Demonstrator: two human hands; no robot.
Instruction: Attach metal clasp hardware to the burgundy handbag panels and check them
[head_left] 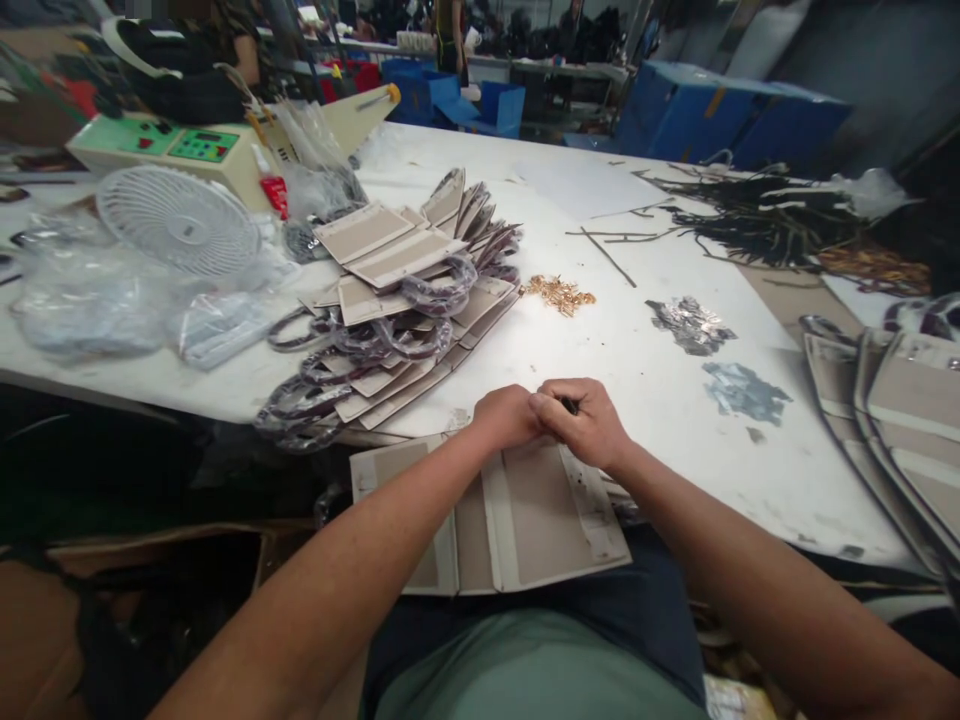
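A beige flat bag panel point(544, 525) with pale strips across it rests on my lap, against the table's edge. My left hand point(510, 415) is closed over the panel's far edge; its fingertips are hidden by my other hand. Touching it, my right hand point(585, 420) is curled shut, and a small dark end of something point(568, 405) pokes out of the fist. What that is I cannot make out. Just beyond the hands is a heap of similar panels point(409, 255) with plastic-wrapped handles point(442, 290). Small gold-coloured metal pieces point(559, 295) lie in a pile on the table.
Two piles of flat silvery pieces point(690, 325) lie on the white table point(600, 360). More panels point(915, 420) stand at the right, with dark straps point(772, 215) behind. At the left are a white fan point(176, 220), plastic bags point(90, 300) and a machine point(180, 145).
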